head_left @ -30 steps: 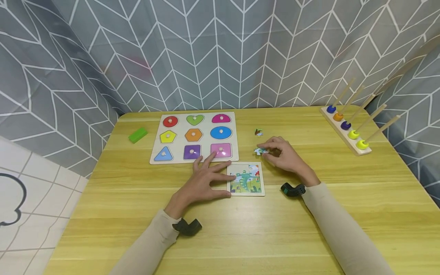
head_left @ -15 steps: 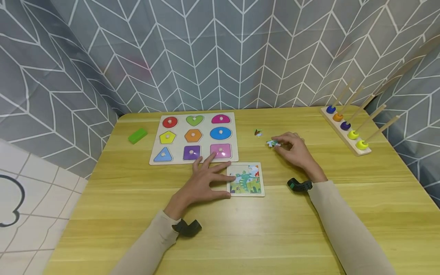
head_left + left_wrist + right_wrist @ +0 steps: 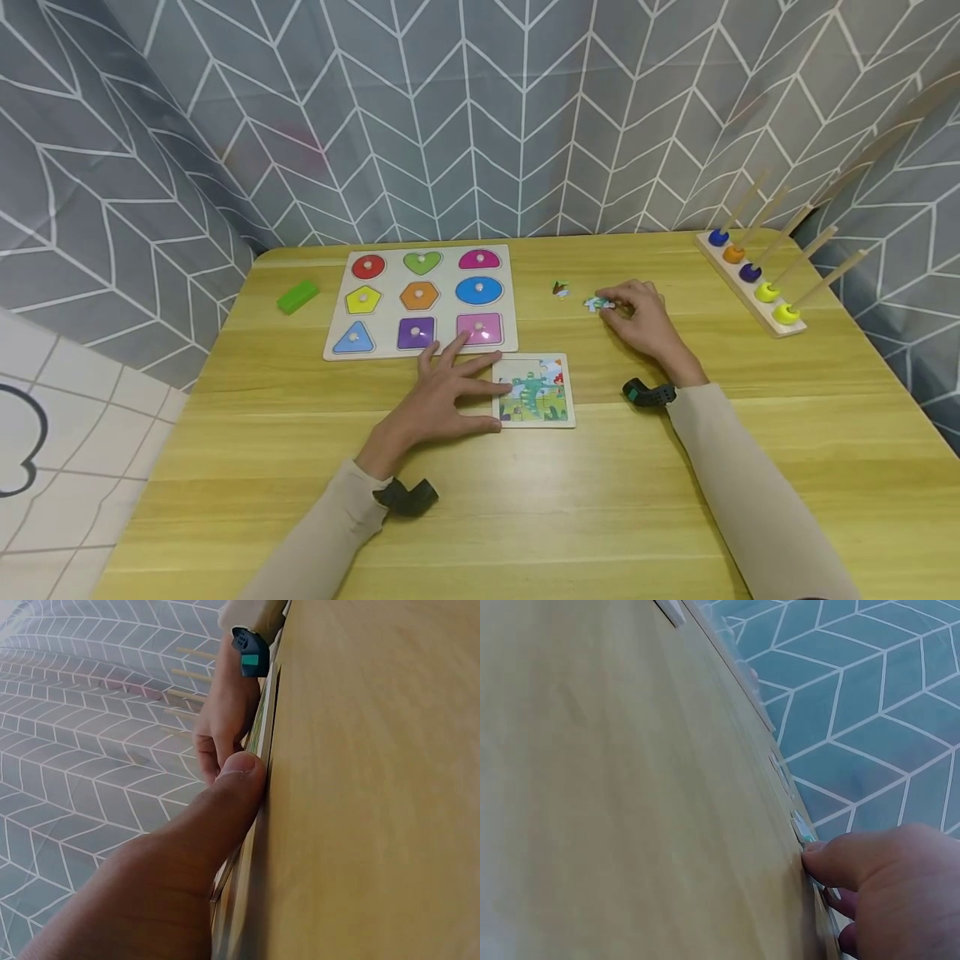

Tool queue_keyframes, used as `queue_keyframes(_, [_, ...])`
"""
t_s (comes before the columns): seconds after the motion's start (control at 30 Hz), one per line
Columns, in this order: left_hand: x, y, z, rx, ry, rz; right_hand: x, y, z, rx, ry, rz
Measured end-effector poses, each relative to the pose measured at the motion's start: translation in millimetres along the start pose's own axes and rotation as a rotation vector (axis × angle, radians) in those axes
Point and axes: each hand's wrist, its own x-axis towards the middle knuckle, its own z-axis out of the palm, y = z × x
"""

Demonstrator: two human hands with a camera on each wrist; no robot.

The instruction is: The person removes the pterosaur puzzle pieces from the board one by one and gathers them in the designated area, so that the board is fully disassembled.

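Note:
A small wooden jigsaw (image 3: 533, 424) with a green dinosaur picture lies in its tray on the table. Spread wide, the fingers of my left hand (image 3: 442, 398) rest along the tray's left edge, with two fingertips reaching the near edge of the shape board (image 3: 388, 321). In the left wrist view the thumb (image 3: 217, 802) presses near the tray's edge. My right hand (image 3: 647, 321) pinches a pale blue-green jigsaw piece (image 3: 593, 304) low at the table, seen also as a piece (image 3: 802, 826) beyond the thumb in the right wrist view. A second, brown-and-green loose piece (image 3: 560, 290) lies left of it.
The shape board carries several coloured knobbed shapes. A green block (image 3: 297, 297) lies at the far left. At the far right stands a peg stand (image 3: 780, 328) with coloured rings on upright rods. A patterned curtain (image 3: 495, 125) hangs behind the table (image 3: 600, 517).
My right hand has moved right and away from me, and the pale blue-green jigsaw piece has slid with it. My left hand has stayed in place on the tray.

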Motion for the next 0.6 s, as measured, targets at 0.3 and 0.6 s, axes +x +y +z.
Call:
queue_keyframes(0.3, [-2.0,0.0,0.8,-0.009,-0.01,-0.014,12.5,4.9,-0.6,-0.005,-0.047,0.031])
queue_keyframes(0.6, [-0.8,-1.0,0.3,0.009,-0.005,-0.004,27.5,8.9,-2.6,0.003,-0.074,0.097])
